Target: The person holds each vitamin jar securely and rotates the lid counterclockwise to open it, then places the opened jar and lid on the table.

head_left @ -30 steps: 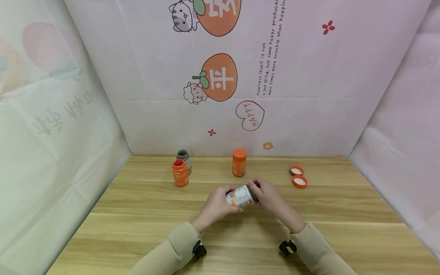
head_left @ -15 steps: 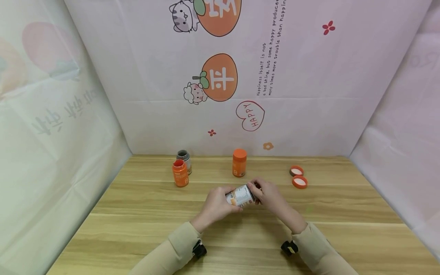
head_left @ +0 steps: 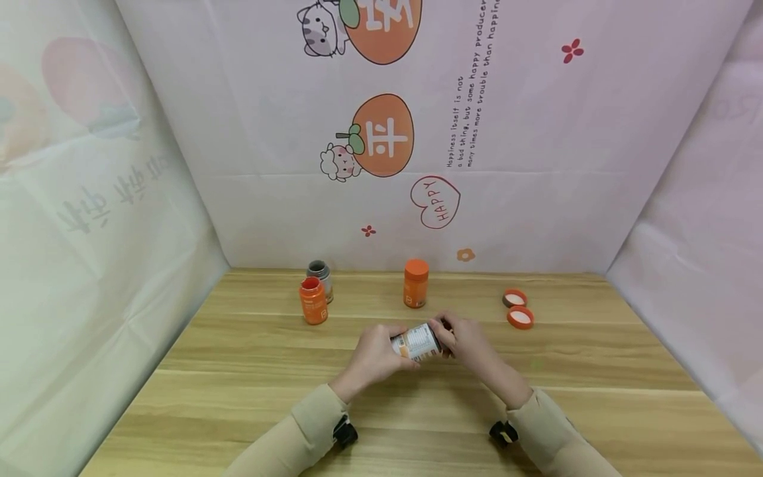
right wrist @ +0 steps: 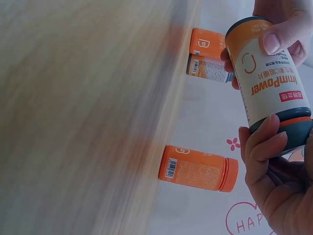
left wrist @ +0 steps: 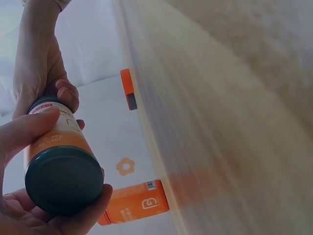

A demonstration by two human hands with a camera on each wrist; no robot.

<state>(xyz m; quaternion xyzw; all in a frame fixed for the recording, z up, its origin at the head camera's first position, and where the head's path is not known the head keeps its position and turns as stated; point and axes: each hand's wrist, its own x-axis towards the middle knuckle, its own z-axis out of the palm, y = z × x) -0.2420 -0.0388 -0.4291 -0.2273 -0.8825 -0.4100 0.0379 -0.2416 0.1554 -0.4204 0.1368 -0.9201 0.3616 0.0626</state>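
My left hand (head_left: 375, 354) grips a supplement bottle (head_left: 417, 341) by its body, thumb across the label. The bottle has a white and orange label and a dark base (left wrist: 63, 178), and it lies tilted above the table. At its other end, my right hand (head_left: 466, 339) holds the dark cap (right wrist: 296, 133) with curled fingers. An orange band shows between cap and body in the right wrist view. Just beyond the hands stands a capped orange bottle (head_left: 415, 285).
To the left, an uncapped orange bottle (head_left: 313, 306) stands in front of an uncapped grey bottle (head_left: 327, 281). Two loose caps, one dark and orange (head_left: 514, 298) and one orange (head_left: 520, 317), lie at the right. A printed white sheet (head_left: 286, 218) rises behind the wooden table (head_left: 238, 377).
The fingers of my right hand have shifted round the cap, and its wrist has turned slightly. My left hand keeps its grip on the bottle, nearly in the same place.
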